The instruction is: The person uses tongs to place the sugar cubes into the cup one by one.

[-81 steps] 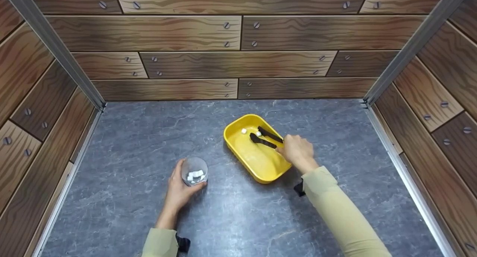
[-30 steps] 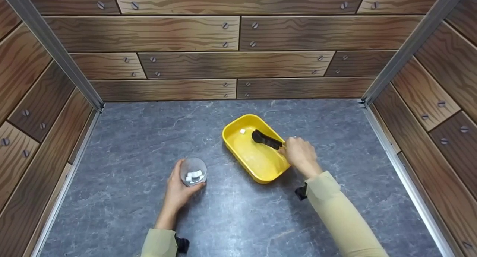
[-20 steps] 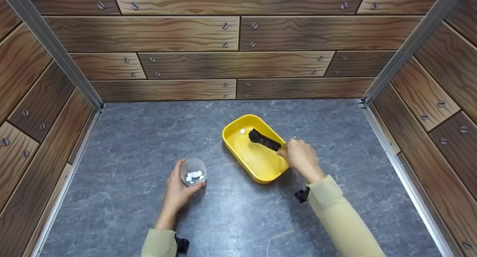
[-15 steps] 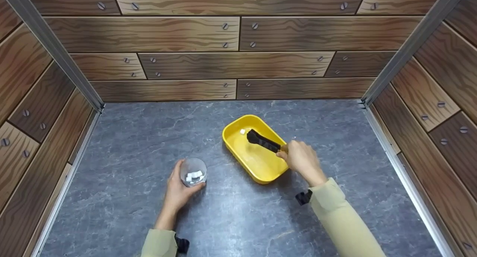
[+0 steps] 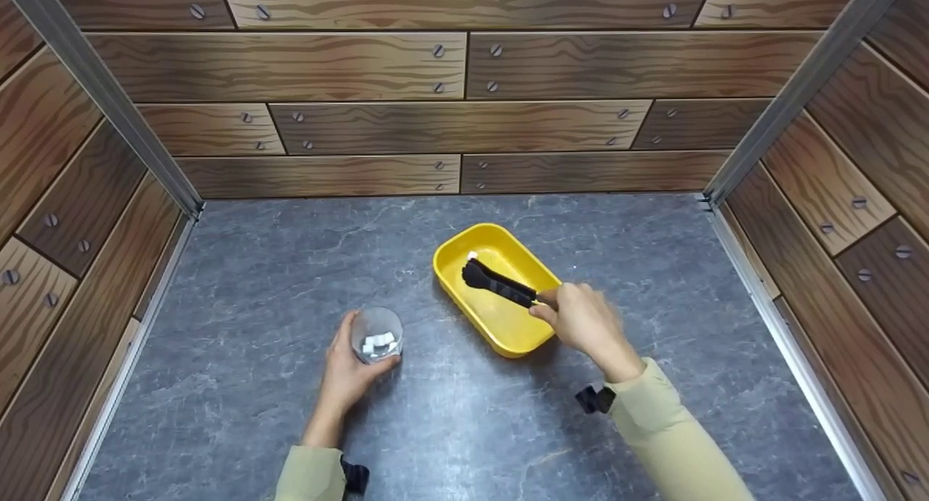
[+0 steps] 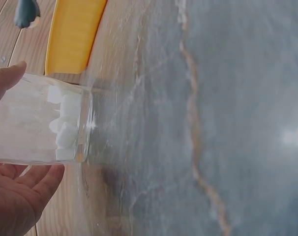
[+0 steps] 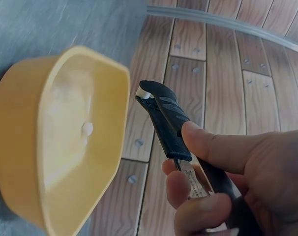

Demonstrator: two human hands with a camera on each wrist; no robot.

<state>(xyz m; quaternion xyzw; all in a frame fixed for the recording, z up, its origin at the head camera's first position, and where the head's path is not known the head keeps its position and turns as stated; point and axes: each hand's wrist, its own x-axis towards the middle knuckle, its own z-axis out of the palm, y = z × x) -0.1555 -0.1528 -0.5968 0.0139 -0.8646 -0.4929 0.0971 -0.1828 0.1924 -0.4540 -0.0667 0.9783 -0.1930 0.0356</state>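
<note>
My left hand [image 5: 347, 370] grips a clear glass [image 6: 26, 123] standing on the grey surface, fingers on one side and thumb on the other. Several white cubes [image 6: 68, 115] lie at its bottom. In my right hand [image 5: 586, 327] are black tongs [image 5: 501, 283], their arms squeezed together. Pinched between the tong tips, a white cube [image 7: 143, 93] shows in the right wrist view. The tongs are raised over a yellow tray [image 5: 464, 306]. Inside the tray lies one white cube [image 7: 87, 129], partly covered by the tongs in the head view.
Around the grey marbled surface [image 5: 276, 269] stand wood-patterned panels [image 5: 363, 123] at the back and both sides. Metal rails [image 5: 791, 348] run along the side edges. The tray stands right of the glass, slightly farther back, with a gap between them.
The tongs were spread around a cube in the tray, then closed on it. They have since risen and moved left and nearer with my right hand. My left hand and the glass stay put.
</note>
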